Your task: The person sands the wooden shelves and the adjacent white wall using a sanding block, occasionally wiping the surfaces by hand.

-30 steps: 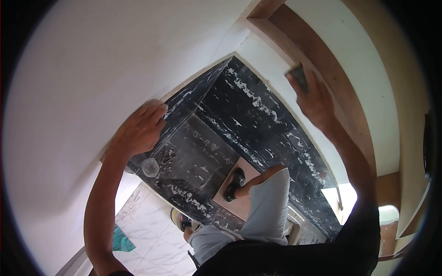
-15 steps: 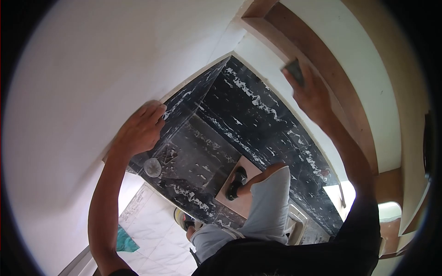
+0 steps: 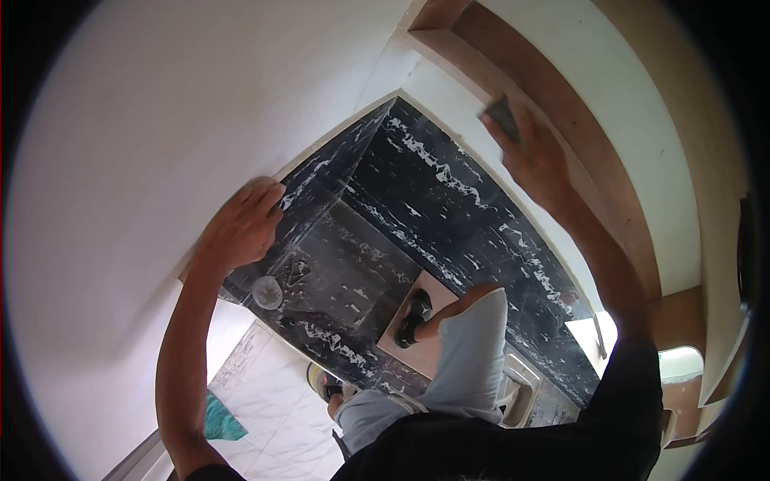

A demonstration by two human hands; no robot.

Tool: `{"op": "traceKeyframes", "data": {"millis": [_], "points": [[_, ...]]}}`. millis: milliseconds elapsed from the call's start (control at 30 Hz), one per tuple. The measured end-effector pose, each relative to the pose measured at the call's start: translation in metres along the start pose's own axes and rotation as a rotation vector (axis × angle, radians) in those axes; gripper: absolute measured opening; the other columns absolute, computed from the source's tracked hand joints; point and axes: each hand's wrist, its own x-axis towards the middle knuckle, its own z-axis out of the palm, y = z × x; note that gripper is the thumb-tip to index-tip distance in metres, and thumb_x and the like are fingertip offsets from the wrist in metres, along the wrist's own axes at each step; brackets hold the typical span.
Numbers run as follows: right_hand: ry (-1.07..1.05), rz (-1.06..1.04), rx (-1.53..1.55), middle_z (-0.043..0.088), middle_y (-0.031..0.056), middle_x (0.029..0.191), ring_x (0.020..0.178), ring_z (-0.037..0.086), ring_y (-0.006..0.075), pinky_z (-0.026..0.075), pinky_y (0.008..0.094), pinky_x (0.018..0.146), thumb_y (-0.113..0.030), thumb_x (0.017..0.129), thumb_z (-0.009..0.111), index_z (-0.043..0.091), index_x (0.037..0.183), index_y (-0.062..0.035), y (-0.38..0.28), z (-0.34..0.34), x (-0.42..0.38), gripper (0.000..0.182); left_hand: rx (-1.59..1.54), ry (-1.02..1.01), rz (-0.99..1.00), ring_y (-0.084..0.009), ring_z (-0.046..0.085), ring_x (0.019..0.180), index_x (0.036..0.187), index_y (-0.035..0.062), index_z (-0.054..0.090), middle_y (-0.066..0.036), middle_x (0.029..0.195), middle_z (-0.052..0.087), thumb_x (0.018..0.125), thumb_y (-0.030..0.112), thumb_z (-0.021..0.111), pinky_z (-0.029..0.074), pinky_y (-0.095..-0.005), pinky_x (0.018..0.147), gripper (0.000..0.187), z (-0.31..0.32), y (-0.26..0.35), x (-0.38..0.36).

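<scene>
Right hand (image 3: 541,164) has a small dark-grey flat block (image 3: 503,119) pinched between thumb and fingers, up by the front edge of the curved brown ledge (image 3: 577,120). Can't tell if the block's actually touching it, there's some blur. Left hand (image 3: 241,224) is loosely curled beside the white wall (image 3: 160,120), fingertips near the top edge of the black, white-veined stone panel (image 3: 449,216); can't tell whether it's pinching anything or just bracing.

So the work at this moment is up at the ledge. I'd say moving the block there calls for a flat, even grip and good balance, since one black-sandalled foot (image 3: 415,313) is up on a beige board (image 3: 421,353) on the dark stone counter (image 3: 329,248).

Edges: the ledge runs on past both sides of the right hand, with its raised inner side close to the knuckles. The counter's front edge drops off to the pale marbled floor (image 3: 281,409).
</scene>
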Motion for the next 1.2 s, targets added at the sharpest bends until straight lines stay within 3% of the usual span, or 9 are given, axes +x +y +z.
{"op": "traceKeyframes", "data": {"millis": [133,367,467,600,700,867,967,1133,1200], "points": [[0.315,-0.106,-0.116,0.048,0.0177,0.140,0.110,0.060,0.0322,0.055,0.0405,0.088,-0.010,0.090,0.062,0.060,0.138,-0.0202,-0.029,0.051,0.145,0.050,0.027,0.071,0.016,-0.0206,0.051,0.133,0.088,0.0072,0.074,-0.006,0.133,0.059,0.082,0.016,0.070,0.038,-0.0352,0.116,0.011,0.002,0.001,-0.007],[0.031,-0.017,-0.089,0.043,0.0197,0.150,0.128,0.055,0.0351,0.054,0.0422,0.095,-0.005,0.082,0.069,0.060,0.139,-0.0227,-0.005,-0.018,-0.038,0.060,-0.045,0.037,-0.013,-0.0211,0.051,0.133,0.088,0.0051,0.074,-0.007,0.132,0.060,0.081,0.014,0.070,0.038,-0.0355,0.115,0.011,0.006,0.000,-0.002],[0.064,-0.033,-0.067,0.044,0.0187,0.149,0.125,0.057,0.0348,0.054,0.0420,0.095,-0.005,0.084,0.067,0.061,0.139,-0.0226,-0.003,-0.013,-0.032,0.058,-0.063,0.023,-0.009,-0.0218,0.051,0.133,0.087,0.0046,0.074,-0.008,0.131,0.060,0.081,0.013,0.071,0.039,-0.0358,0.115,0.011,0.002,-0.001,0.001],[0.197,-0.061,-0.153,0.049,0.0164,0.140,0.110,0.061,0.0293,0.053,0.0398,0.095,-0.010,0.088,0.063,0.061,0.138,-0.0203,-0.029,0.046,0.117,0.051,0.006,0.068,0.003,-0.0198,0.051,0.132,0.086,0.0073,0.075,-0.006,0.129,0.061,0.081,0.016,0.069,0.038,-0.0351,0.115,0.011,0.004,0.000,-0.003],[0.327,-0.109,-0.131,0.048,0.0155,0.142,0.113,0.060,0.0289,0.053,0.0401,0.094,-0.011,0.089,0.062,0.059,0.140,-0.0207,-0.026,0.050,0.138,0.052,0.030,0.066,0.016,-0.0193,0.051,0.131,0.086,0.0079,0.075,-0.005,0.129,0.061,0.081,0.017,0.068,0.037,-0.0349,0.116,0.012,-0.003,0.001,-0.004],[-0.011,0.072,-0.025,0.043,0.0152,0.148,0.128,0.054,0.0358,0.051,0.0441,0.103,-0.005,0.083,0.069,0.058,0.141,-0.0266,0.002,-0.021,-0.043,0.063,0.025,0.079,0.006,-0.0213,0.051,0.131,0.085,0.0067,0.075,-0.007,0.128,0.061,0.081,0.016,0.069,0.037,-0.0353,0.116,0.012,0.003,0.002,0.001],[-0.019,0.064,0.029,0.043,0.0155,0.149,0.127,0.055,0.0367,0.052,0.0448,0.102,-0.005,0.082,0.070,0.057,0.142,-0.0260,0.005,-0.031,-0.051,0.064,0.004,0.054,0.014,-0.0221,0.051,0.131,0.085,0.0063,0.074,-0.007,0.127,0.061,0.081,0.015,0.069,0.038,-0.0357,0.115,0.011,0.000,0.001,0.003],[0.247,-0.024,-0.015,0.042,0.0180,0.150,0.128,0.054,0.0371,0.051,0.0440,0.100,-0.010,0.088,0.064,0.058,0.141,-0.0206,-0.024,0.049,0.128,0.054,0.006,0.097,0.021,-0.0225,0.052,0.131,0.084,0.0060,0.074,-0.007,0.129,0.061,0.080,0.015,0.069,0.039,-0.0363,0.114,0.011,0.000,0.002,-0.001],[0.295,-0.012,-0.001,0.042,0.0184,0.150,0.129,0.054,0.0361,0.051,0.0440,0.101,-0.010,0.090,0.063,0.058,0.140,-0.0200,-0.027,0.047,0.134,0.051,0.022,0.072,0.036,-0.0222,0.051,0.131,0.083,0.0062,0.074,-0.007,0.128,0.061,0.080,0.015,0.069,0.039,-0.0358,0.114,0.011,-0.005,0.003,-0.001]]}}
